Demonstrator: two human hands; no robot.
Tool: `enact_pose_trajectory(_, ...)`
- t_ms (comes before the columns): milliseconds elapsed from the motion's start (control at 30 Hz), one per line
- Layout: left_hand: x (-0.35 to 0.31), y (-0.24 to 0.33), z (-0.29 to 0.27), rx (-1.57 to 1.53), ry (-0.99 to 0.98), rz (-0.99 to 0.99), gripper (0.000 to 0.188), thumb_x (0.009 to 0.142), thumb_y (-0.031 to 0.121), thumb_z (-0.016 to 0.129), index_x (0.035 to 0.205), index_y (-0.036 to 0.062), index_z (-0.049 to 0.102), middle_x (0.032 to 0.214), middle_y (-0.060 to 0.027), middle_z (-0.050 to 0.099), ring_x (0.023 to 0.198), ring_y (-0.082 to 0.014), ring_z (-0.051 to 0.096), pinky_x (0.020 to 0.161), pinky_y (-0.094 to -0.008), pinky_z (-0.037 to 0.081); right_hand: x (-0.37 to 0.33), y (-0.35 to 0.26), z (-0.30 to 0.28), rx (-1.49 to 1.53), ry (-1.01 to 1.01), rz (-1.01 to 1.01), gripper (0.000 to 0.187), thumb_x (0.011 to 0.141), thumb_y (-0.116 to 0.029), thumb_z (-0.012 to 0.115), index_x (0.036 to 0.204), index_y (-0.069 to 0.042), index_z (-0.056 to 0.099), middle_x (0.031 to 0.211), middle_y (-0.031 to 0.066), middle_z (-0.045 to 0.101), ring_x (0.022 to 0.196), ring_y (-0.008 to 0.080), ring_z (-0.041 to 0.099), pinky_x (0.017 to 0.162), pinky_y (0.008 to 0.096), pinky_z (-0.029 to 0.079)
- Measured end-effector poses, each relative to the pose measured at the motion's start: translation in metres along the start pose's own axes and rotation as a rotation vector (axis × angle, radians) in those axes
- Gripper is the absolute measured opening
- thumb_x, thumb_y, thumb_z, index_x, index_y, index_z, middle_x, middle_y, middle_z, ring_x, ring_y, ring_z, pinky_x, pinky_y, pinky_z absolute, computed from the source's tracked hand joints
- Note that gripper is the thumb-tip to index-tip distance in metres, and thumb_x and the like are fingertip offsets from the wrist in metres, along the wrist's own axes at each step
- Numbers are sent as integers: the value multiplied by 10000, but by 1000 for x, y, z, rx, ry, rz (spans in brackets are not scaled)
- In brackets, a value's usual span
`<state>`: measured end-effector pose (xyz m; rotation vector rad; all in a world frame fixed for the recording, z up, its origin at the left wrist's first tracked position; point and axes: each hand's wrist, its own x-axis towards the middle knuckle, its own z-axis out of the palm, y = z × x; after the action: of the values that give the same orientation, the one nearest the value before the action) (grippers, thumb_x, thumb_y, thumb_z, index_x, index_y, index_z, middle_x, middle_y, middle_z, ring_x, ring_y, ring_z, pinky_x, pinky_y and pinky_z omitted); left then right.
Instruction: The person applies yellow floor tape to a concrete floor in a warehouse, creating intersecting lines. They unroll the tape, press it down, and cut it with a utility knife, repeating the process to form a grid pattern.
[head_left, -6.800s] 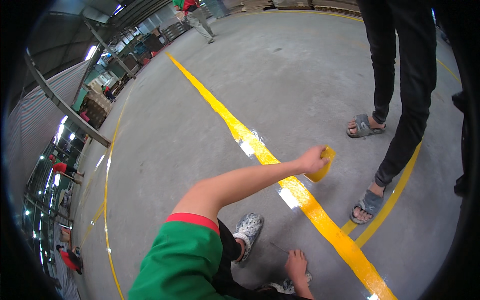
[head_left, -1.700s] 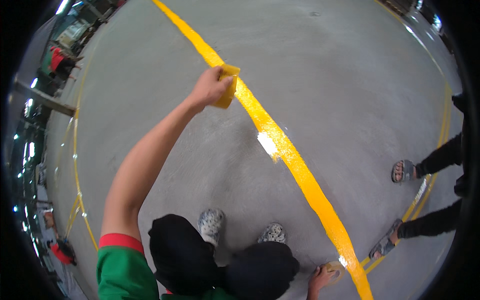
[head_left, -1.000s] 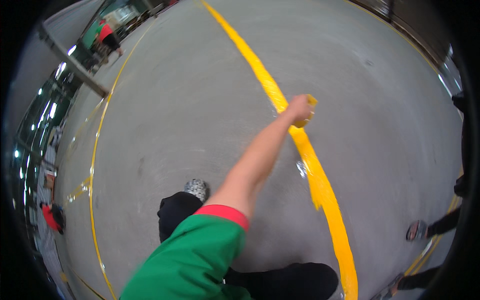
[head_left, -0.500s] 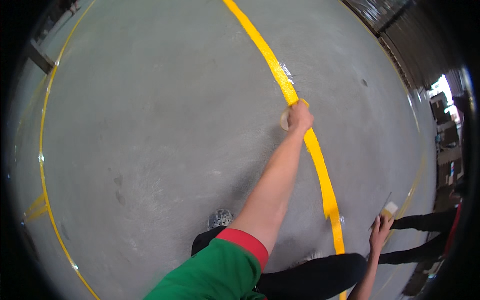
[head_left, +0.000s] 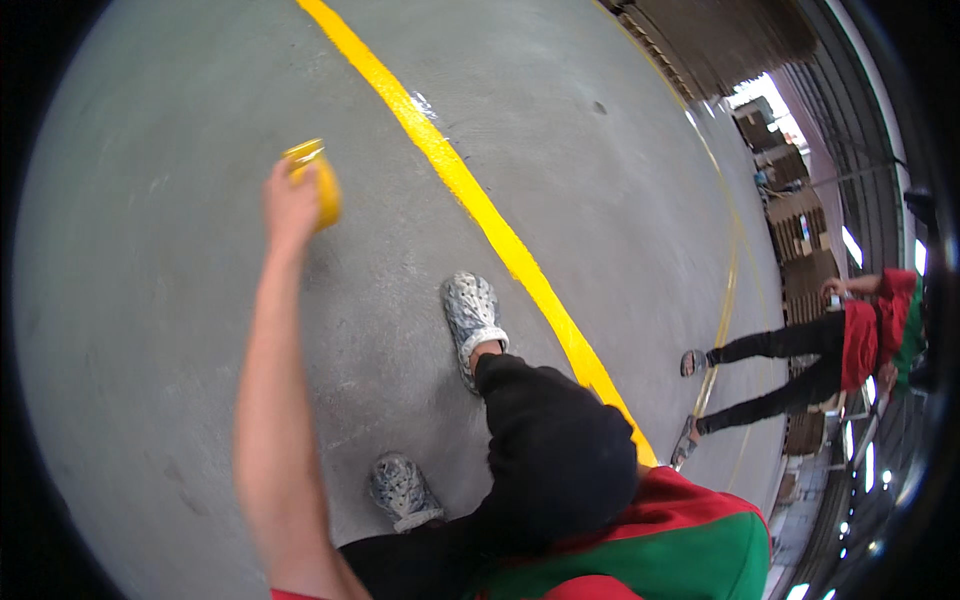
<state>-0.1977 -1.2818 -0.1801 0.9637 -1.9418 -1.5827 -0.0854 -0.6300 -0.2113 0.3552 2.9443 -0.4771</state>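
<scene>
In the head view, a roll of yellow tape [head_left: 328,197] is gripped by the left hand [head_left: 290,208], whose fingers are curled about its near side; the exact placing of each finger is lost to blur. The roll is held over the bare stretch of grey floor [head_left: 170,330] to the left of a broad yellow strip [head_left: 470,192], well apart from that strip. The roll's surface is too blurred for print to be read. The right hand falls outside what is shown, so its grasp cannot be told.

The strip is run slantwise across the floor, its near end covered by a black-trousered knee [head_left: 570,465] and a green and red shirt [head_left: 670,555]. A shiny clear patch [head_left: 424,104] is seen along its right edge. Two speckled grey clogs are planted on the floor left of the strip, one [head_left: 470,312] just beside it, the other [head_left: 402,490] farther off.

Toward the floor's right edge, thinner yellow lines [head_left: 728,290] are seen, with grey sandals [head_left: 693,363] worn there by a co-worker [head_left: 865,345]. Beyond, cardboard stacks [head_left: 800,222] are ranged; a small blue mark on one is too small to be read.
</scene>
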Motion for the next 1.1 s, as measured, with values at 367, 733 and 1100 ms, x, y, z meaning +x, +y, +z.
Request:
enact_pose_trajectory(367, -14, 11, -259, 241, 504, -168, 464, 1003, 327, 578, 1345, 21, 520, 1077, -88, 653, 1001, -175, 622, 878, -334, 491, 107, 5, 56, -30, -123, 40, 302, 903, -91, 590, 1199, -35, 560, 1084, 219, 580, 986, 345, 582, 900, 422, 466)
enact_pose_trajectory(733, 187, 205, 121, 234, 91, 141, 412, 998, 278, 569, 1287, -13, 534, 1007, -68, 646, 915, -137, 593, 824, -300, 475, 167, -49, 67, 14, -146, 91, 359, 897, -75, 581, 1251, -43, 526, 1112, 223, 586, 966, 341, 596, 901, 421, 474)
enact_pose_trajectory(1100, 261, 244, 419, 471, -327, 306, 393, 972, 267, 621, 1245, -12, 575, 1036, -106, 670, 922, -166, 647, 806, -319, 529, 186, -63, 69, 61, -132, 90, 420, 890, -58, 572, 1303, -51, 493, 1140, 227, 593, 946, 338, 611, 901, 420, 482)
